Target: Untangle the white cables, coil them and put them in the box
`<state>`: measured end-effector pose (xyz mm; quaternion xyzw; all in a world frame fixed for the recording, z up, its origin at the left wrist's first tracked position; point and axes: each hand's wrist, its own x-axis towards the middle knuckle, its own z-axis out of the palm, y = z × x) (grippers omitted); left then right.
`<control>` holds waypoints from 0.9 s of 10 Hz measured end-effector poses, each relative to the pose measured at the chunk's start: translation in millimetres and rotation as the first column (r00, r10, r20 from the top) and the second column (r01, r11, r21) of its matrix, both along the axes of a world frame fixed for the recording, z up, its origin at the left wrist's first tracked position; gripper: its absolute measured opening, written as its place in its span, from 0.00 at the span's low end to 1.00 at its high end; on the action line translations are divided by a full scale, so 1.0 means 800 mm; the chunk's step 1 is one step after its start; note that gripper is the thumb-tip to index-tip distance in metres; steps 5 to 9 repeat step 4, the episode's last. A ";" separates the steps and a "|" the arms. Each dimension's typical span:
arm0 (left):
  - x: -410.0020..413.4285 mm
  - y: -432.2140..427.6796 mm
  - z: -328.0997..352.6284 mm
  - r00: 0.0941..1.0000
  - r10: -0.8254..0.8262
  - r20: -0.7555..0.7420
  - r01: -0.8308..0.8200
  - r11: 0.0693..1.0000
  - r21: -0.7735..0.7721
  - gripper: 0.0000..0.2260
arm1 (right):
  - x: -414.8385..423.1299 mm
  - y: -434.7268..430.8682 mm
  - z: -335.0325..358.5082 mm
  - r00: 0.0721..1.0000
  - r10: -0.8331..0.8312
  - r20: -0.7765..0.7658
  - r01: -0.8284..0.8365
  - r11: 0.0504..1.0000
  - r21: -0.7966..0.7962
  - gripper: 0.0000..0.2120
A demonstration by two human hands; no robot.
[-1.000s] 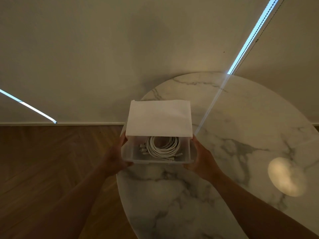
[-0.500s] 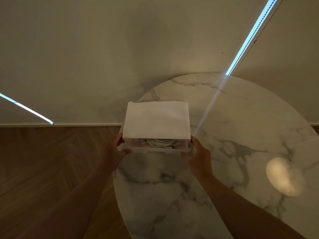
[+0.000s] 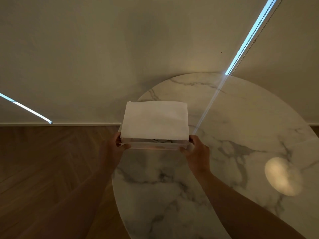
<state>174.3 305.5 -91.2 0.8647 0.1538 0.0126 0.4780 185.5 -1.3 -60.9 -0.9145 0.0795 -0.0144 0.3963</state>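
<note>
A white box [image 3: 154, 121] sits at the left edge of the round marble table [image 3: 233, 135]. Its clear plastic drawer [image 3: 153, 146] is pushed almost fully into the white sleeve. Only a sliver of the coiled white cables [image 3: 160, 140] shows in the narrow gap above the drawer front. My left hand [image 3: 114, 149] grips the drawer's left front corner. My right hand [image 3: 196, 151] grips its right front corner. Both forearms reach in from the bottom of the view.
The table stands against a pale wall, with a wooden floor [image 3: 51, 178] to its left. The box lies close to the table's left rim. A bright light spot [image 3: 281, 176] lies on the marble at the right.
The drawer with the coiled cables has slid back into the white sleeve, from half open to nearly closed. Both hands moved away from me with it.
</note>
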 end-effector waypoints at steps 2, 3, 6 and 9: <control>-0.018 -0.023 0.010 0.999 0.040 -0.011 -0.040 0.998 0.038 0.27 | -0.004 -0.006 0.005 0.993 0.111 -0.028 -0.113 0.992 -0.055 0.19; -0.031 -0.032 0.011 0.993 0.094 -0.067 -0.092 0.995 0.042 0.28 | -0.013 -0.015 0.008 0.981 0.182 -0.072 -0.188 0.979 -0.080 0.19; -0.052 -0.053 0.021 0.973 0.162 -0.165 -0.153 0.986 0.069 0.27 | -0.028 -0.030 0.014 0.949 0.238 -0.207 -0.265 0.957 -0.116 0.22; -0.052 -0.053 0.021 0.973 0.162 -0.165 -0.153 0.986 0.069 0.27 | -0.028 -0.030 0.014 0.949 0.238 -0.207 -0.265 0.957 -0.116 0.22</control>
